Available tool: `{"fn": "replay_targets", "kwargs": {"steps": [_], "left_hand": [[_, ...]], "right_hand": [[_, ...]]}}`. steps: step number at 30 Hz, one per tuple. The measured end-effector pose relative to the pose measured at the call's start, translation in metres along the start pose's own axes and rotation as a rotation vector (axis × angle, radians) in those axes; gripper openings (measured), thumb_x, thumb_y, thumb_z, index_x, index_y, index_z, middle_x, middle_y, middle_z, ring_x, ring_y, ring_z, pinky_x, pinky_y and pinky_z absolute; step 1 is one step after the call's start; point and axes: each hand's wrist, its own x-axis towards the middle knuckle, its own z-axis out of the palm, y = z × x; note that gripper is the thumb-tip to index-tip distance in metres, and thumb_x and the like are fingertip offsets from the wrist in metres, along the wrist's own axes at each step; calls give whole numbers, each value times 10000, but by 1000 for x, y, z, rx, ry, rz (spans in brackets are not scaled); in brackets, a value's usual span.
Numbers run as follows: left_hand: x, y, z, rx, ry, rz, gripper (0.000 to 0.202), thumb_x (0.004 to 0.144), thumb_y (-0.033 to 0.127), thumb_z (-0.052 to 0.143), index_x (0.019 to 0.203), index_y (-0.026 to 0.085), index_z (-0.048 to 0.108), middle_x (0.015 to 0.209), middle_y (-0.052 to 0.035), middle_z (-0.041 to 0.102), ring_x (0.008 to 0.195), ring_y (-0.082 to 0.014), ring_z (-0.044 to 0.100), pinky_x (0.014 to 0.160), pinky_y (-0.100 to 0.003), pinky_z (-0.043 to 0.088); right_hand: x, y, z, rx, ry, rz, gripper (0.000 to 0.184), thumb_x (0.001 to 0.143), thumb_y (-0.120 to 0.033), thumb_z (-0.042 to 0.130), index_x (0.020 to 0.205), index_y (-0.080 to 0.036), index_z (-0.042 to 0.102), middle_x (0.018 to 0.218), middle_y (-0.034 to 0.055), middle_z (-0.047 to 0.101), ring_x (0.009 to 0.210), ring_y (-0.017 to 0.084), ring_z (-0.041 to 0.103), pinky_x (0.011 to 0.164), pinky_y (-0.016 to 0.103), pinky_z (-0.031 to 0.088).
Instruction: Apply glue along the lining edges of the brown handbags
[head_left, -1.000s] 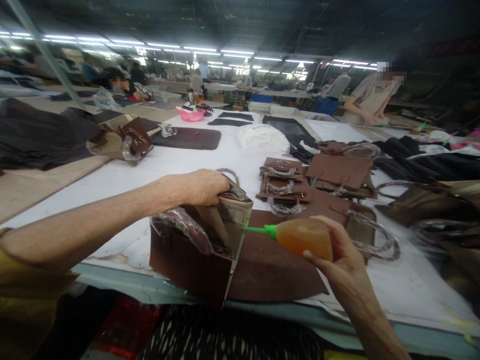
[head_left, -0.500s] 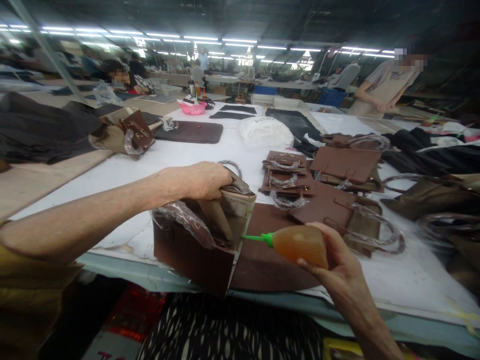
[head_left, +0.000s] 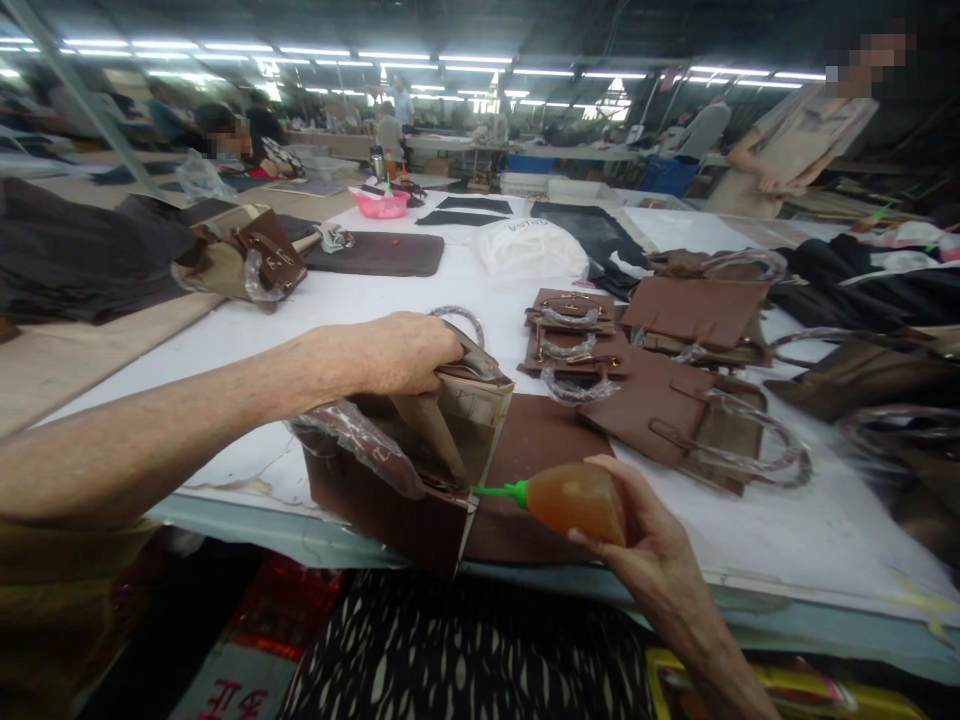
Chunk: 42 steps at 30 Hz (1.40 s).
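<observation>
My left hand (head_left: 412,352) is closed on the upper back edge of a brown handbag (head_left: 382,510), its fingers partly hidden inside the opening. The bag stands at the table's front edge, with a plastic-wrapped handle (head_left: 367,445) hanging over its front panel. In my right hand (head_left: 637,520) is a squeeze bottle (head_left: 574,500) of amber liquid, held sideways. Its thin green nozzle (head_left: 499,491) points left, the tip at the bag's open side edge. Under and beside the bag lies a flat brown leather piece (head_left: 536,440).
More brown handbags (head_left: 675,400) with wrapped handles lie to the right. Another bag (head_left: 247,255) rests at the back left near dark material (head_left: 82,250). A white plastic bag (head_left: 531,250) and a pink basin (head_left: 380,204) sit farther back. A person (head_left: 795,150) stands at the far right.
The bottle in my right hand has moved left and slightly down, its nozzle tip now lower along the bag's side edge. My left hand keeps its hold on the bag.
</observation>
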Motion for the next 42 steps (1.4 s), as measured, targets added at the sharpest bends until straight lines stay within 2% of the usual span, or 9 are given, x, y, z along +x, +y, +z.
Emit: {"fn": "replay_targets", "kwargs": {"steps": [11, 16, 19, 22, 25, 27, 31, 36, 42], "left_hand": [[-4, -5, 6, -51, 17, -30, 226, 727, 282, 564, 941, 244, 626, 911, -31, 648, 852, -192, 569, 752, -262, 414], [-7, -9, 7, 20, 25, -33, 200, 723, 265, 542, 903, 235, 626, 826, -26, 621, 754, -186, 554, 676, -274, 397], [-9, -15, -3, 44, 3, -51, 183, 723, 282, 545, 881, 238, 624, 764, -10, 594, 700, -171, 537, 644, -272, 376], [-12, -19, -22, 66, 2, -86, 168, 723, 325, 561, 849, 227, 615, 717, 0, 563, 684, -160, 522, 645, -273, 366], [-13, -16, -39, 129, 31, -102, 148, 720, 315, 567, 818, 212, 609, 684, -5, 540, 688, -169, 523, 651, -283, 371], [-13, -10, -39, 181, 53, -108, 131, 724, 278, 568, 809, 190, 615, 694, -26, 554, 714, -189, 542, 665, -296, 384], [-10, 3, -12, 278, 101, -62, 145, 757, 224, 547, 857, 146, 618, 782, -80, 624, 743, -221, 588, 638, -309, 411], [-10, 6, 30, 282, 147, -82, 116, 761, 222, 562, 829, 139, 606, 750, -87, 659, 738, -238, 625, 625, -317, 436], [-18, 9, 42, 271, 165, -84, 116, 742, 241, 591, 803, 142, 596, 757, -94, 664, 743, -265, 630, 604, -333, 441]], "right_hand": [[-11, 3, 3, -11, -47, 20, 527, 698, -356, 712, 1155, -270, 465, 1172, 39, 530, 1088, 271, 495, 845, 327, 452], [-15, 11, 3, 97, -71, 79, 562, 693, -357, 726, 1176, -266, 454, 1169, 42, 524, 1060, 266, 514, 866, 335, 444], [-13, 7, 1, 171, -41, 94, 542, 707, -361, 714, 1168, -254, 449, 1128, 45, 537, 1026, 258, 532, 864, 336, 444], [-7, -2, -1, 249, 10, 76, 504, 719, -353, 705, 1148, -259, 458, 1058, 29, 570, 955, 232, 566, 803, 291, 471], [3, -8, -3, 315, 93, 34, 485, 704, -355, 713, 1121, -255, 485, 996, 20, 601, 906, 220, 588, 769, 271, 487], [10, -7, -2, 321, 144, 16, 484, 700, -359, 714, 1114, -246, 489, 1004, 30, 602, 919, 229, 585, 791, 289, 483], [22, 0, 3, 272, 199, -12, 517, 688, -380, 718, 1120, -227, 478, 1061, 63, 578, 960, 261, 562, 836, 352, 458], [31, 5, 10, 209, 168, -54, 542, 685, -380, 716, 1141, -239, 461, 1056, 50, 569, 951, 255, 559, 814, 345, 457], [39, 12, 18, 40, 158, -55, 581, 667, -438, 709, 1148, -231, 458, 1049, 47, 543, 930, 258, 542, 817, 363, 438]]}}
